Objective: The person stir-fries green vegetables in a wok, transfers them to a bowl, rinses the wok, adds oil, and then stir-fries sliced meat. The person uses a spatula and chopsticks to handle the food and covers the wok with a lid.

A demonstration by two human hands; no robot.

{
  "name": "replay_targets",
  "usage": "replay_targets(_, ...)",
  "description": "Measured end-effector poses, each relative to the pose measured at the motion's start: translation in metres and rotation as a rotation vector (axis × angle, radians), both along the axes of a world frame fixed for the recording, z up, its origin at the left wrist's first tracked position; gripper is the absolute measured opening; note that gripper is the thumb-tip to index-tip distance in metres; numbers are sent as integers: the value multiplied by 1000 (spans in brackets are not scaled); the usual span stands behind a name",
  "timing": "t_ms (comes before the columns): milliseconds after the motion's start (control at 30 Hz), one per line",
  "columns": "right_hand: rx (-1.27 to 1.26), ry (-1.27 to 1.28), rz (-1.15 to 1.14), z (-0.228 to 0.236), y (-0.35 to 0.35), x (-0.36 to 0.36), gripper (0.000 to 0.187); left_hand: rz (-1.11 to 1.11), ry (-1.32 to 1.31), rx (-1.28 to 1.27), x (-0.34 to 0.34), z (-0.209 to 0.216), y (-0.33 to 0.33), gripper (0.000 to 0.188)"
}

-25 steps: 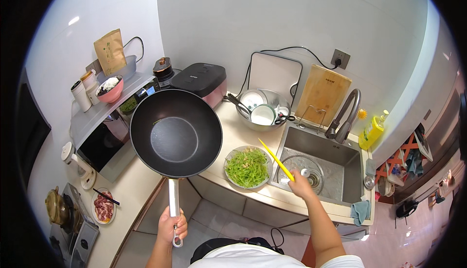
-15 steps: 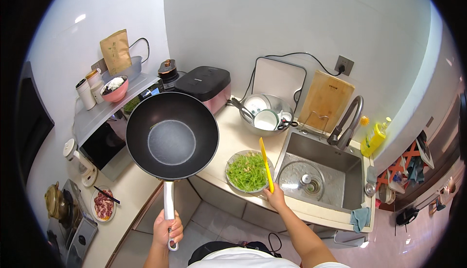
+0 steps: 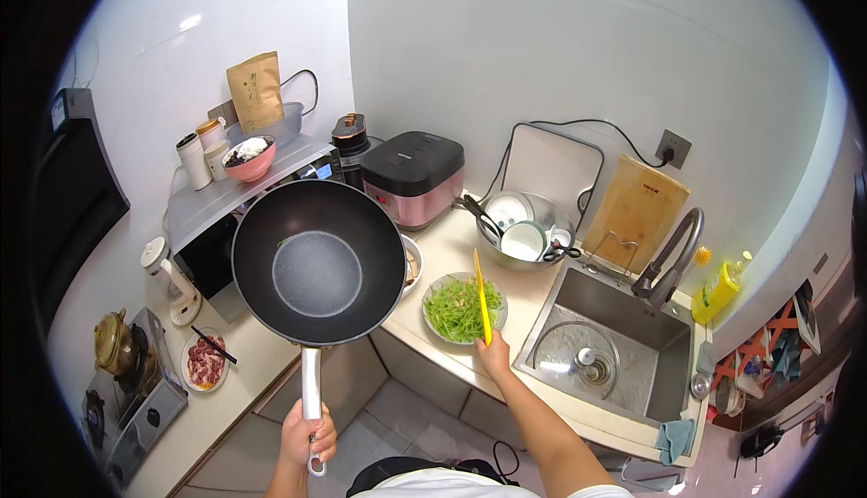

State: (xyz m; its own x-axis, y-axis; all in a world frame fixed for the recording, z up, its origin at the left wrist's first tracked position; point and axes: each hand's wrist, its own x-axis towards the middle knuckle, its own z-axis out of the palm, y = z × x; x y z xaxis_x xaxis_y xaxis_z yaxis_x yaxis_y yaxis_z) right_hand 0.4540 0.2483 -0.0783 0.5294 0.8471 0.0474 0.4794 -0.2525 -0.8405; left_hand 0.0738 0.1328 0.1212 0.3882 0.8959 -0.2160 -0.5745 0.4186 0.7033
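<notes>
My left hand [image 3: 308,433] grips the silver handle of a black wok [image 3: 316,272], held up with its bare inside facing me. A small greenish speck clings to the inner wall. In my right hand [image 3: 492,353] is a long, slim yellow utensil [image 3: 481,295], perhaps a spatula, pointing up and away; its exact kind is unclear. It passes in front of the right part of a plate of shredded green vegetable [image 3: 456,308] on the counter. The wok partly hides a white bowl [image 3: 412,265] behind its right edge.
Sliced raw meat with chopsticks fills a plate [image 3: 208,359] at left, beside the gas stove [image 3: 144,399] with a pot [image 3: 116,343]. A rice cooker [image 3: 414,177] and a steel basin of dishes [image 3: 524,227] stand at the back. The sink [image 3: 623,353] is at right.
The view has turned left, so the counter's things sit farther right. The yellow utensil has moved left across the vegetable plate. The wok stays in my left hand, and the white bowl now shows beside it.
</notes>
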Motion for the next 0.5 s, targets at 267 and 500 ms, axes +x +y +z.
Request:
replay_targets(267,-65,-174,7,25,-8,12,31,20,-46,1,-6,-3,-18,19)
replay_targets(500,-174,-316,18,33,5,47,26,41,-54,-62,-10,-7,-38,17)
